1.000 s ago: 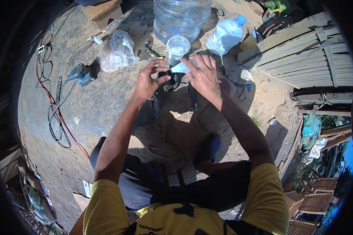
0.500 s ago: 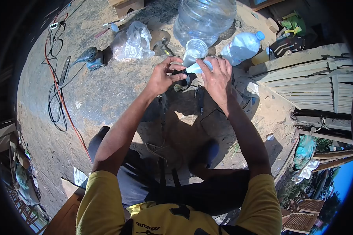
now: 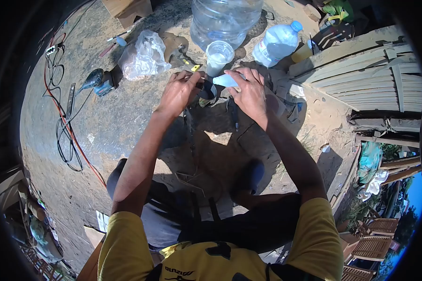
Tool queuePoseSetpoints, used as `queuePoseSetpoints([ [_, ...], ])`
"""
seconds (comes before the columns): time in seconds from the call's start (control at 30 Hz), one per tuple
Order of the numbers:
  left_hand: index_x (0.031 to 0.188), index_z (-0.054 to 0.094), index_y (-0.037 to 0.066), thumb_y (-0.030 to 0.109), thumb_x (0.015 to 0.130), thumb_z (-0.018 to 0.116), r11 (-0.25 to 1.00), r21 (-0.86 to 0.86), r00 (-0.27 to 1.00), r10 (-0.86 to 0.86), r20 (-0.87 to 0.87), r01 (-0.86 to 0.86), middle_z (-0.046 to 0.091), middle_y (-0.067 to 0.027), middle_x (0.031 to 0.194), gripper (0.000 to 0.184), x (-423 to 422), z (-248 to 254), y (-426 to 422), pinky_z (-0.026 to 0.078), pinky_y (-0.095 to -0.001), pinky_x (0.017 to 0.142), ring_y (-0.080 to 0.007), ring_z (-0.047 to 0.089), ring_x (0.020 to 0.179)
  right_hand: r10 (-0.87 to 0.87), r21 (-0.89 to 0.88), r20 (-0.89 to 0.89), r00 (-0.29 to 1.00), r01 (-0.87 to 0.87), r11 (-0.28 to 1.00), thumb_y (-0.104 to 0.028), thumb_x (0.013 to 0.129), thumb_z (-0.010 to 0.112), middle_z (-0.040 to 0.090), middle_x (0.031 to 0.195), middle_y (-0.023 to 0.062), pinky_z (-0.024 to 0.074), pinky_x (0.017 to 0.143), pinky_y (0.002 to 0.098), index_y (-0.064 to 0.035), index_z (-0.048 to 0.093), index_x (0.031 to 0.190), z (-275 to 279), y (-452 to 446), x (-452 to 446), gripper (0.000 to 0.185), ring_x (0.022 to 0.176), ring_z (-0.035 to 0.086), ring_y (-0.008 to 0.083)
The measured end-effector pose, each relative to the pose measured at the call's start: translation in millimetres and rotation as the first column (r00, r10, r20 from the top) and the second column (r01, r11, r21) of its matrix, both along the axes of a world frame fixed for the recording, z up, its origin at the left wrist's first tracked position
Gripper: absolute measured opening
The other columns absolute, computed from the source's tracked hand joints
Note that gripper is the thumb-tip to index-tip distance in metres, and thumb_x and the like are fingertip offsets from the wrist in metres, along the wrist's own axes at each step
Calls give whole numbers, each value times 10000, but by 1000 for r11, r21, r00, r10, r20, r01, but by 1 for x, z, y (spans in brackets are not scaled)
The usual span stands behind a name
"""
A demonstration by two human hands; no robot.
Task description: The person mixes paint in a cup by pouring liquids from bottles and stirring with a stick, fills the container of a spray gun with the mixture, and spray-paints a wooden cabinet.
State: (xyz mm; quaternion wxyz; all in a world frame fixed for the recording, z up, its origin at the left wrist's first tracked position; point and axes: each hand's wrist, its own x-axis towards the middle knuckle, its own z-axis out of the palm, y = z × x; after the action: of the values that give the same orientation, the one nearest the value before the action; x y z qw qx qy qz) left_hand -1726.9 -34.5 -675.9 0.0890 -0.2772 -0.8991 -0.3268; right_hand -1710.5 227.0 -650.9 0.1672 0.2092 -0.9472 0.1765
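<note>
My right hand [image 3: 251, 93] is closed around a small pale blue bottle [image 3: 225, 81] with a tapered end, held sideways and pointing left. My left hand [image 3: 177, 92] is closed to its left, thumb and fingers pinched together. A small yellow piece [image 3: 195, 68] shows at its fingertips; whether the fingers hold it I cannot tell. Just beyond both hands stands a clear plastic cup [image 3: 219, 55] with whitish contents. A dark round container [image 3: 207, 92] sits below and between the hands, partly in shadow.
Behind the cup stands a large clear jug [image 3: 226, 21], with a blue-capped water bottle [image 3: 277, 44] to its right. A plastic bag [image 3: 145, 56], a blue power sander [image 3: 102, 82] and cables [image 3: 63, 112] lie leftward. Pale wooden slats [image 3: 365, 89] are at right.
My left hand has drawn away leftward from the small bottle's tip, widening the gap. My right hand still grips the bottle. The whole view has shifted slightly.
</note>
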Motion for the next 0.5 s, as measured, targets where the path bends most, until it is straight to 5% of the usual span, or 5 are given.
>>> queuePoseSetpoints([
  [0.03, 1308, 627, 131, 46, 900, 683, 980, -201, 994, -11, -109, -11, 793, -96, 1017, 420, 1, 2, 0, 483, -439, 999, -277, 676, 1131, 5, -6, 10, 1000, -5, 1000, -117, 794, 850, 650, 1211, 67, 427, 1016, 449, -182, 718, 1336, -2, 1, 1, 562, 1150, 593, 288],
  [0.17, 1321, 620, 127, 111, 955, 608, 942, -337, 988, -48, -145, -4, 792, -95, 976, 367, 0, -7, 4, 461, -434, 1013, -266, 655, 1160, 19, 40, -20, 1000, -19, 999, -148, 800, 846, 638, 1212, 46, 421, 1021, 433, -186, 716, 1341, -11, 4, 2, 558, 1158, 578, 262],
  [0.5, 1321, 623, 97, 95, 822, 855, 1000, -22, 999, -8, 52, 9, 790, -71, 1155, 550, 0, 8, 14, 529, -450, 1007, -325, 702, 1144, 13, 30, 6, 1000, -13, 999, -200, 829, 854, 617, 1181, 60, 411, 998, 451, -173, 705, 1323, -32, -7, 6, 517, 1163, 565, 276],
])
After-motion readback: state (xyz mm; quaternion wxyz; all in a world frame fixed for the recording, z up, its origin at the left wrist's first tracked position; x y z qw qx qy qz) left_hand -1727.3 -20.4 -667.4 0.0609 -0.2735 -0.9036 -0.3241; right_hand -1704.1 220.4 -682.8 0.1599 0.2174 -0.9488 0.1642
